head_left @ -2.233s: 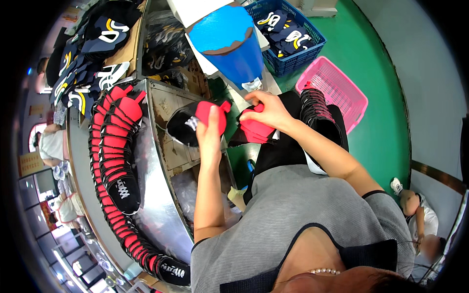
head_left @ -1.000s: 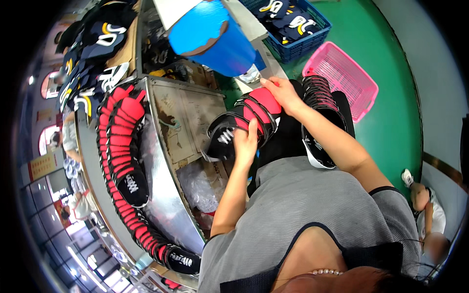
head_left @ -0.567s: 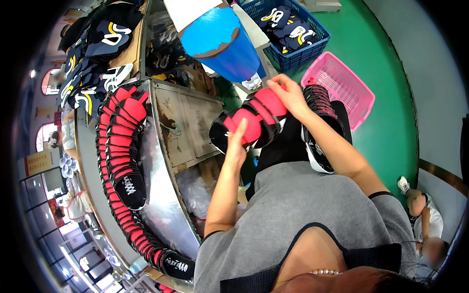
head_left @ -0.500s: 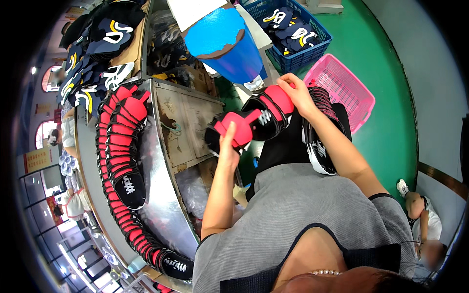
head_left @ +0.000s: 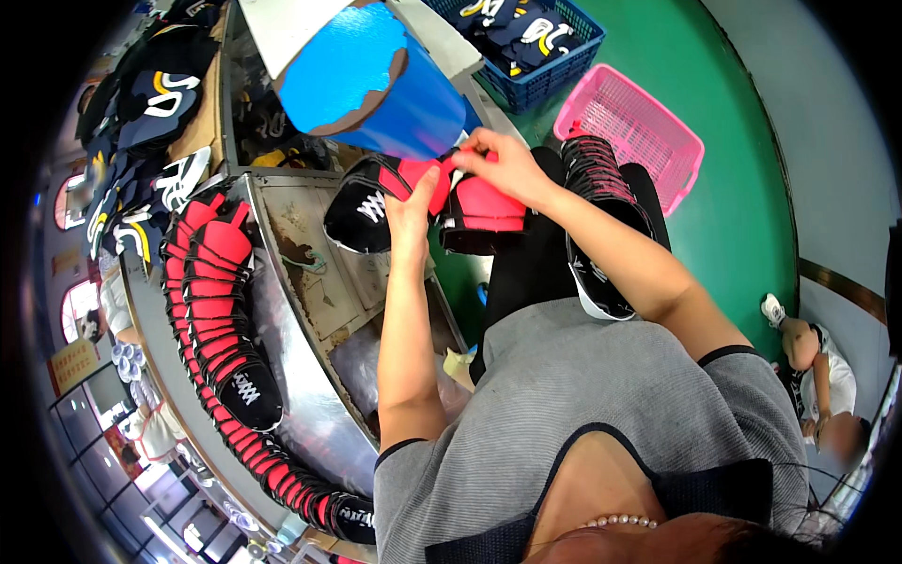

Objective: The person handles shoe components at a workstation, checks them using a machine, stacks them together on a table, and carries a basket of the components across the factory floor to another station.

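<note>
My left hand (head_left: 412,209) is closed round a black shoe upper (head_left: 355,209) with white lacing and a red lining, its thumb lying on the red part. The toe of that upper points left. Beside it is a second shoe upper (head_left: 487,205), with its red inside turned up. My right hand (head_left: 507,167) has its fingertips pinched at the red edge where the two uppers meet; exactly what they grip there is partly hidden. Across my lap lies a nested stack of black and red uppers (head_left: 601,202), under my right forearm.
To the left, long curved rows of nested uppers (head_left: 221,320) lie on a metal-topped table (head_left: 315,414). A blue cylinder (head_left: 376,85) stands just beyond my hands. On the green floor are a pink basket (head_left: 648,132) and a dark blue crate (head_left: 545,75) of navy pieces.
Both hands have moved left, toward the blue cylinder. The upper in my left hand has turned, so its laced toe now shows at left. My right hand's fingers have come close to my left hand.
</note>
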`<action>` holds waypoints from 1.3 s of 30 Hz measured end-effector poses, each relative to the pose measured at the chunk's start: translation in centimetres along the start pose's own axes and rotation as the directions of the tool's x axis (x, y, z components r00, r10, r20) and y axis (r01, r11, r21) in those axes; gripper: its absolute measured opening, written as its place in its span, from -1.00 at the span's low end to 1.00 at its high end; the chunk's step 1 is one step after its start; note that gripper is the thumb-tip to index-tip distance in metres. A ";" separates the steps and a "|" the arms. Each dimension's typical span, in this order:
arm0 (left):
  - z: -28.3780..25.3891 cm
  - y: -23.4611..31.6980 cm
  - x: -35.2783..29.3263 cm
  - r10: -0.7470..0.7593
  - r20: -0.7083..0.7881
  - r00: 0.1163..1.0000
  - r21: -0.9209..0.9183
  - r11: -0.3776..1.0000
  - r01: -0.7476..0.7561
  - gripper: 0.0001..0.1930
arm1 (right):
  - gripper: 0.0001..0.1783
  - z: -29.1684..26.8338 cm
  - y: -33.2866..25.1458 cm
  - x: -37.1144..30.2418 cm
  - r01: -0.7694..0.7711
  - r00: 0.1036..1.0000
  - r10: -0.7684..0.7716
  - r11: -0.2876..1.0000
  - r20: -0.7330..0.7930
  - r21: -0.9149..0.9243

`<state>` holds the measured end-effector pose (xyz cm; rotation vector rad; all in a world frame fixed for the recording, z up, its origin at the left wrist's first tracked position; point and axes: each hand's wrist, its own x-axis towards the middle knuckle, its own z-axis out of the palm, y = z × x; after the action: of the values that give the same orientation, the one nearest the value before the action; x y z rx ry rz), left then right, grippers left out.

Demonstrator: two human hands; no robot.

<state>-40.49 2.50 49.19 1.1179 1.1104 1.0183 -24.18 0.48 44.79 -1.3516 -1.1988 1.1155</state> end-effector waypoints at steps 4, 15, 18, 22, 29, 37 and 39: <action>-1.1 -2.3 1.7 -0.078 -0.016 0.997 -0.133 0.988 0.075 -0.68 | -0.84 -0.6 1.3 1.7 -0.096 0.990 0.071 0.975 0.126 0.202; -1.3 -1.7 4.2 -0.635 -0.073 0.769 -0.739 0.553 0.386 -0.69 | -0.68 -1.6 1.6 2.7 -0.219 0.972 0.180 0.924 0.149 0.314; -5.3 1.8 0.1 -0.350 -0.510 0.786 -0.572 0.820 -0.006 -0.76 | -0.64 -1.9 2.2 1.5 -0.412 0.911 0.361 0.804 0.199 0.429; -8.3 10.7 -12.0 0.194 -0.804 0.562 0.016 0.952 -0.305 -0.78 | -0.60 -1.2 2.5 -0.1 -0.346 0.938 0.326 0.865 0.118 0.364; -35.1 6.5 -19.0 0.381 -0.919 0.101 0.393 0.908 0.146 -0.54 | -0.56 0.8 1.5 -1.1 -0.329 0.944 0.293 0.883 0.153 0.335; -41.3 5.9 -13.0 0.477 -0.749 0.460 0.379 0.878 -0.293 -0.62 | -0.59 -0.8 2.6 -1.1 -0.209 0.964 0.252 0.915 -0.084 0.344; -35.8 5.0 -16.1 0.526 -0.763 0.376 0.495 0.849 -0.185 -0.65 | -0.59 -0.6 3.8 -0.8 -0.195 0.954 0.252 0.932 -0.160 0.304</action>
<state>-78.63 -7.01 53.52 1.1148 1.9956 1.9765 -23.27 -0.55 41.15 -1.3592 -0.7200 1.2307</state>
